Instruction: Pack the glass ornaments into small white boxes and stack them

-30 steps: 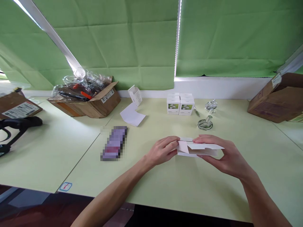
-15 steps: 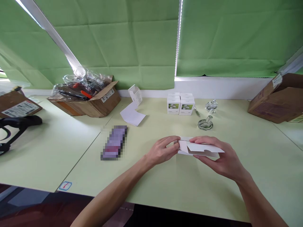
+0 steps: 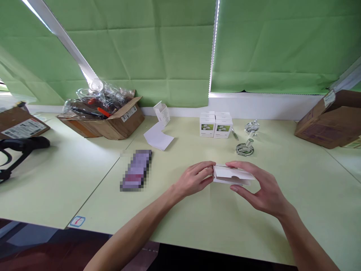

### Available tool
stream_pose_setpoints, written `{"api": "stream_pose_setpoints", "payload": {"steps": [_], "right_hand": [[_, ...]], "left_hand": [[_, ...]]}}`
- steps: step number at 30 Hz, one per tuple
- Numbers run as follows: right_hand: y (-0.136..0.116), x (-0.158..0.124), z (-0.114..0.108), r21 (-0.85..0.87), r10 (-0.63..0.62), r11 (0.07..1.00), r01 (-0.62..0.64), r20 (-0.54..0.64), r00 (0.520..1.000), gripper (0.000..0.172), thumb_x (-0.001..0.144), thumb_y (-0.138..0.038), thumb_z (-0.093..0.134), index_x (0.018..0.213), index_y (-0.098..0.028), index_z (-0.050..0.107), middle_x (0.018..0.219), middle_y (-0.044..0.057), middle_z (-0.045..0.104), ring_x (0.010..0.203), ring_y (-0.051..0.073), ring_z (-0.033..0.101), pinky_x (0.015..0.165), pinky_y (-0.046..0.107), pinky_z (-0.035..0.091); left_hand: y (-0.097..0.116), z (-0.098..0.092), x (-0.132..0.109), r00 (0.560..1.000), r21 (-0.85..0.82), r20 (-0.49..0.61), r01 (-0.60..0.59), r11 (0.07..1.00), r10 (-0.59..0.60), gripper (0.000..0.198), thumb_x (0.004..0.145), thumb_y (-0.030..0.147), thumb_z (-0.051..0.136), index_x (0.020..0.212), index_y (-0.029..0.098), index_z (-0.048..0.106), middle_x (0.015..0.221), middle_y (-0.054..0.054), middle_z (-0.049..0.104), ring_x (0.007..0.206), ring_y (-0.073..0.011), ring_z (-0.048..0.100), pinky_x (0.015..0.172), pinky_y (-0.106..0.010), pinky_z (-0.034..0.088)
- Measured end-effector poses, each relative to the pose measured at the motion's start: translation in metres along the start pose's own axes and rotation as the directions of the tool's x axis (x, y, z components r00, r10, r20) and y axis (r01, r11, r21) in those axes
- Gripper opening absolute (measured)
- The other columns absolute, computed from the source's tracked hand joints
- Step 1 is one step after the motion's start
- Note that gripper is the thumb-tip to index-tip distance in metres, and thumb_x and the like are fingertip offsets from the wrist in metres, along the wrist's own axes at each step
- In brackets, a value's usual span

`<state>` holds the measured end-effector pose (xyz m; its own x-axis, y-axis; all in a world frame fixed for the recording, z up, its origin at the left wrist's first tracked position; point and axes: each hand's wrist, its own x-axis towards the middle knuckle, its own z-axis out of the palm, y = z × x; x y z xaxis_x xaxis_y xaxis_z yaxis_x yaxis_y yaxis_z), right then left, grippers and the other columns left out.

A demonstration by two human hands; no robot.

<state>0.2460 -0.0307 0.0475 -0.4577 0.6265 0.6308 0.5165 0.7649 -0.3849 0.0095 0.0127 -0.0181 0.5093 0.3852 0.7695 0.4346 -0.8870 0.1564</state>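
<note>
A small white paper box (image 3: 229,174) is held just over the table, a flap and a notched edge showing along its near side. My left hand (image 3: 196,177) grips its left end, thumb below and fingers above. Around its right part, my right hand (image 3: 263,188) is spread, thumb apart from the box; the fingertips lie at its far edge, and whether they touch cannot be told. Beyond the hands lies a clear glass bottle (image 3: 244,149) with a silvery neck, and a second glass bottle (image 3: 252,126) is farther back.
Several white cartons (image 3: 216,125) with green pictures stand at the back, a pen (image 3: 234,134) beside them. Left of these are an open carton (image 3: 161,114), a folded white sheet (image 3: 159,138) and a blurred phone (image 3: 136,169). Cardboard boxes (image 3: 118,122) stand at both sides.
My right hand has loosened, its thumb moving away from the box's near side. The box's flap has swung down and in. The left hand keeps its grip.
</note>
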Motion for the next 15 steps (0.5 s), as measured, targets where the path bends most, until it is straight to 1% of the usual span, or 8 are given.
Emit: {"api": "stream_pose_setpoints", "payload": {"steps": [2, 3, 6, 8, 10, 13, 15], "right_hand": [[0.001, 0.0, 0.004, -0.004, -0.044, 0.999, 0.044, -0.018, 0.999, 0.039, 0.093, -0.02, 0.064, 0.131, -0.024, 0.056, 0.116, 0.008, 0.073, 0.11, 0.023, 0.068, 0.096, 0.039, 0.057], [0.003, 0.0, 0.007, -0.023, -0.04, 0.999, 0.039, -0.017, 0.999, 0.036, 0.093, -0.018, 0.062, 0.129, -0.024, 0.058, 0.116, 0.008, 0.073, 0.112, 0.023, 0.067, 0.097, 0.041, 0.056], [0.008, -0.001, 0.014, -0.101, 0.046, 0.994, -0.043, 0.024, 0.999, 0.029, 0.096, -0.02, 0.059, 0.124, -0.024, 0.062, 0.124, 0.01, 0.069, 0.119, 0.026, 0.063, 0.096, 0.044, 0.056], [0.009, -0.003, 0.016, -0.108, 0.083, 0.991, -0.079, 0.036, 0.996, 0.031, 0.096, -0.02, 0.058, 0.127, -0.023, 0.062, 0.128, 0.011, 0.067, 0.121, 0.026, 0.063, 0.094, 0.043, 0.058], [0.008, -0.003, 0.016, -0.08, 0.071, 0.994, -0.071, -0.003, 0.997, 0.033, 0.095, -0.018, 0.059, 0.128, -0.023, 0.06, 0.127, 0.011, 0.067, 0.118, 0.024, 0.064, 0.095, 0.041, 0.058], [0.004, -0.002, 0.014, -0.055, -0.002, 0.998, -0.003, -0.091, 0.996, 0.029, 0.093, -0.01, 0.058, 0.118, -0.023, 0.064, 0.123, 0.01, 0.069, 0.113, 0.022, 0.067, 0.095, 0.04, 0.058], [0.003, -0.001, 0.013, -0.064, -0.041, 0.997, 0.036, -0.083, 0.996, 0.024, 0.092, -0.01, 0.061, 0.112, -0.023, 0.065, 0.122, 0.011, 0.069, 0.115, 0.023, 0.065, 0.096, 0.042, 0.058]], "left_hand": [[-0.002, 0.001, -0.001, 1.0, -0.036, -0.011, 0.018, 0.999, -0.018, 0.027, 0.094, 0.018, 0.058, 0.12, 0.021, 0.051, 0.114, -0.012, 0.072, 0.099, -0.0199, 0.074, 0.079, -0.03, 0.062], [-0.003, 0.002, -0.002, 0.999, -0.059, -0.019, 0.029, 0.998, -0.03, 0.032, 0.094, 0.019, 0.059, 0.124, 0.022, 0.048, 0.115, -0.012, 0.072, 0.101, -0.02, 0.074, 0.08, -0.031, 0.062], [-0.004, 0.004, -0.004, 0.999, -0.088, -0.037, 0.032, 0.996, -0.036, 0.047, 0.093, 0.02, 0.062, 0.134, 0.023, 0.04, 0.115, -0.012, 0.072, 0.104, -0.0204, 0.073, 0.081, -0.032, 0.062], [-0.005, 0.004, -0.003, 0.999, -0.061, -0.031, 0.008, 0.998, -0.01, 0.053, 0.093, 0.019, 0.063, 0.139, 0.022, 0.037, 0.114, -0.013, 0.072, 0.104, -0.0209, 0.073, 0.082, -0.033, 0.062], [-0.005, 0.003, -0.002, 0.999, -0.022, -0.03, -0.019, 1.0, 0.018, 0.054, 0.092, 0.017, 0.062, 0.14, 0.02, 0.037, 0.114, -0.013, 0.072, 0.103, -0.0212, 0.073, 0.08, -0.032, 0.062], [-0.004, 0.0, 0.0, 0.998, 0.029, -0.042, -0.043, 0.999, 0.044, 0.049, 0.092, 0.016, 0.061, 0.136, 0.02, 0.04, 0.113, -0.013, 0.072, 0.1, -0.0207, 0.074, 0.077, -0.031, 0.062], [-0.003, -0.002, 0.002, 0.997, 0.084, -0.049, -0.053, 0.995, 0.058, 0.042, 0.092, 0.013, 0.059, 0.13, 0.021, 0.044, 0.115, -0.013, 0.072, 0.097, -0.0191, 0.074, 0.075, -0.029, 0.062]]}}
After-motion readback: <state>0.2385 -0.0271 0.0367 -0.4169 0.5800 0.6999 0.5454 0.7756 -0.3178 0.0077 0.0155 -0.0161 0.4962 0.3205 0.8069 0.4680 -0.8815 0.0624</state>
